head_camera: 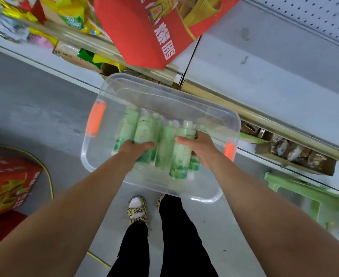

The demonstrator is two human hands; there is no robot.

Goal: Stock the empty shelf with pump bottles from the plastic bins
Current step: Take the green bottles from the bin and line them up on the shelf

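A clear plastic bin (pixel 108 92) with orange handles stands on the floor below me, against the shelf front. Several green pump bottles (pixel 165 144) lie inside it. My left hand (pixel 133 151) reaches into the bin and grips one green bottle (pixel 145 129) near its lower end. My right hand (pixel 199 145) curls round another green bottle (pixel 179 158), with fingers near its cap. The bare grey shelf (pixel 274 62) runs along the upper right, with a pegboard back.
A red gift box (pixel 144 31) juts out from the shelf above the bin. Snack packs fill the upper left shelf. A red carton (pixel 6 182) stands on the floor at left. A green plastic stool (pixel 304 196) stands at right. My feet are just behind the bin.
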